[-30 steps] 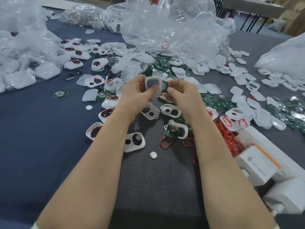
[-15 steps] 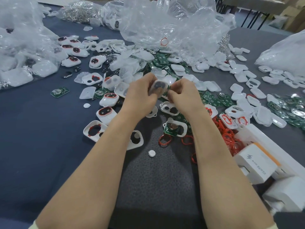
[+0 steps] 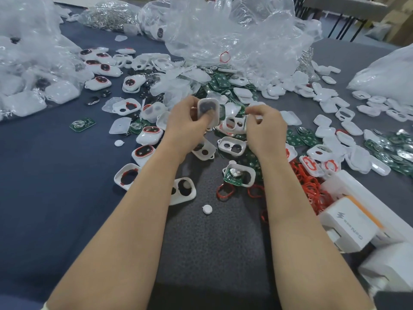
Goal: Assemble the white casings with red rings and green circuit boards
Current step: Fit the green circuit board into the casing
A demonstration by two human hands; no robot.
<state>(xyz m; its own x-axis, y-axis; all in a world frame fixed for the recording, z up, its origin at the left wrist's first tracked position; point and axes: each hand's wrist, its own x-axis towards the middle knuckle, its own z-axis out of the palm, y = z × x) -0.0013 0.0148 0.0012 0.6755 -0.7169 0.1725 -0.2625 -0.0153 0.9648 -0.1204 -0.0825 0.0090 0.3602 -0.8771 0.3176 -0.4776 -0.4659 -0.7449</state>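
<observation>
1. The left hand (image 3: 185,124), at centre frame, grips a translucent white casing (image 3: 208,109) upright, with the thumb across its front and the fingers curled behind. A green edge shows at the casing's right side, perhaps a circuit board, though I cannot tell if it is seated. If it is loose, it could slip out when the grip shifts.
2. The right hand (image 3: 266,128) is just right of the casing and apart from it, fingers curled. Whether they pinch anything is hidden. A small part held there could drop into the clutter below.
3. Loose red rings (image 3: 310,189) lie at lower right and green circuit boards (image 3: 297,139) right of centre. A forearm reaching for them may sweep the part-built casings (image 3: 239,175) across the table (image 3: 55,175).
4. Hard thumb pressure could flex the thin shell.
</observation>
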